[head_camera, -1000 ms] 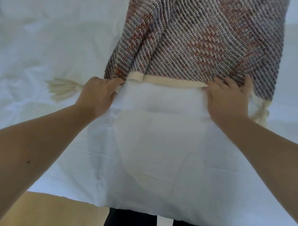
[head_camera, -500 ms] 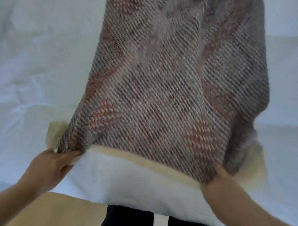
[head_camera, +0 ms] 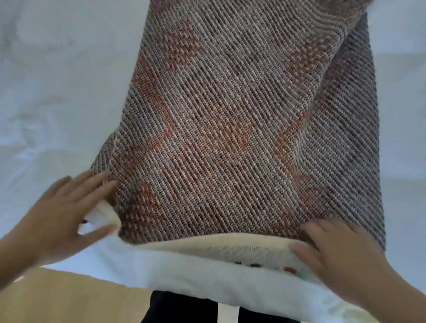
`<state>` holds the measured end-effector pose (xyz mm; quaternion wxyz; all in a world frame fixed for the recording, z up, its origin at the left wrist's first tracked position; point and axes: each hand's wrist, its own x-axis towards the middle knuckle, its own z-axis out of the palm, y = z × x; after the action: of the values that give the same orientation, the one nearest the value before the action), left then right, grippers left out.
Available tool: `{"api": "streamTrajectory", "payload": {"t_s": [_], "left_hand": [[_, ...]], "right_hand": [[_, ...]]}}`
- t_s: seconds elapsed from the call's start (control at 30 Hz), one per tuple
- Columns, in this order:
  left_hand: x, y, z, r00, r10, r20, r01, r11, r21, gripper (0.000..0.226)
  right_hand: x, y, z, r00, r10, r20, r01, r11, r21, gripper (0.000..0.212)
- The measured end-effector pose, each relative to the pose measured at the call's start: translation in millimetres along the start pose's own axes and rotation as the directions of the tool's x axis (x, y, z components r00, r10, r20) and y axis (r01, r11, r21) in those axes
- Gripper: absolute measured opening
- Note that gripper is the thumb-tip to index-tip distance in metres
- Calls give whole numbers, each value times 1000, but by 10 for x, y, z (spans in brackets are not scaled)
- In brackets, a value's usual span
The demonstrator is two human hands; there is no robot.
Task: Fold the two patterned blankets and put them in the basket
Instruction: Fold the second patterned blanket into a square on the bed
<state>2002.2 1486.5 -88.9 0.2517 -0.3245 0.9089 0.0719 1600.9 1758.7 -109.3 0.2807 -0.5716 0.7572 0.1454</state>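
One patterned blanket (head_camera: 232,118) — possibly folded double — one white sheet (head_camera: 53,83), two hands: left hand (head_camera: 60,216), right hand (head_camera: 336,255).

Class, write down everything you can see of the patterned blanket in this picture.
The patterned blanket looks woven, with diagonal grey and white ribs and orange-red patches. A cream band edges its near end. It lies lengthwise on the white sheet, its right side doubled over. The left hand touches its near left corner with spread fingers; the right hand holds the near right edge.
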Motion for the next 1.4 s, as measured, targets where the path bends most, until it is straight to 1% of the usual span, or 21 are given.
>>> {"api": "streamTrajectory", "payload": {"t_s": [0.03, 0.07, 0.13, 0.23, 0.33, 0.4, 0.47, 0.53, 0.6, 0.73, 0.97, 1.07, 1.17, 1.23, 1.33, 1.4], "left_hand": [[123, 106, -133, 993, 104, 53, -109, 989, 95, 89], [224, 216, -167, 980, 192, 56, -199, 970, 137, 96], [437, 536, -270, 956, 278, 93, -287, 952, 104, 98], [928, 1112, -375, 942, 326, -76, -324, 945, 39, 95], [1410, 1494, -252, 956, 270, -110, -267, 963, 45, 91], [1566, 1560, -71, 962, 246, -118, -246, 969, 9, 90], [1558, 1519, 152, 969, 240, -66, -239, 971, 22, 89], [1428, 1457, 330, 973, 224, -58, -225, 974, -15, 86], [1294, 1402, 459, 975, 208, -76, -212, 976, -47, 85], [1121, 1339, 607, 972, 205, -113, -212, 976, -51, 83], [1015, 1306, 722, 973, 192, -130, -198, 979, -38, 82], [877, 1259, 804, 979, 165, -116, -170, 985, -37, 80], [709, 1213, 893, 986, 137, -94, -141, 989, -40, 79], [609, 1189, 942, 989, 116, -90, -122, 991, -56, 79], [589, 1237, 884, 987, 97, -127, -111, 988, -108, 81], [769, 1396, 694, 973, 133, -189, -161, 977, -139, 82]], "right_hand": [[40, 5, -21, 1000, 11, -28, -12, 999, -47, 62], [82, -17, -49, 998, -16, -54, 14, 999, -34, 69], [190, -135, -95, 995, -72, -68, 73, 997, 15, 78], [401, -337, -116, 987, -98, -126, 113, 987, 117, 81], [714, -501, -119, 967, -31, -252, 89, 971, 223, 81], [869, -566, -12, 961, -1, -277, 58, 979, 198, 80], [917, -535, 243, 972, 0, -235, 31, 991, 128, 80], [819, -456, 518, 978, 9, -208, 10, 996, 87, 80], [654, -364, 725, 972, 49, -229, -25, 994, 108, 80], [360, -245, 937, 959, 135, -250, -103, 985, 137, 81], [312, -215, 999, 950, 188, -250, -157, 978, 136, 84], [174, -154, 1107, 936, 260, -239, -221, 959, 176, 84], [-46, -50, 1235, 913, 361, -189, -320, 923, 215, 87], [-160, -21, 1273, 902, 396, -169, -356, 907, 225, 89], [-147, -55, 1181, 877, 428, -220, -374, 894, 249, 94], [41, -136, 986, 863, 416, -285, -345, 899, 269, 97]]}}
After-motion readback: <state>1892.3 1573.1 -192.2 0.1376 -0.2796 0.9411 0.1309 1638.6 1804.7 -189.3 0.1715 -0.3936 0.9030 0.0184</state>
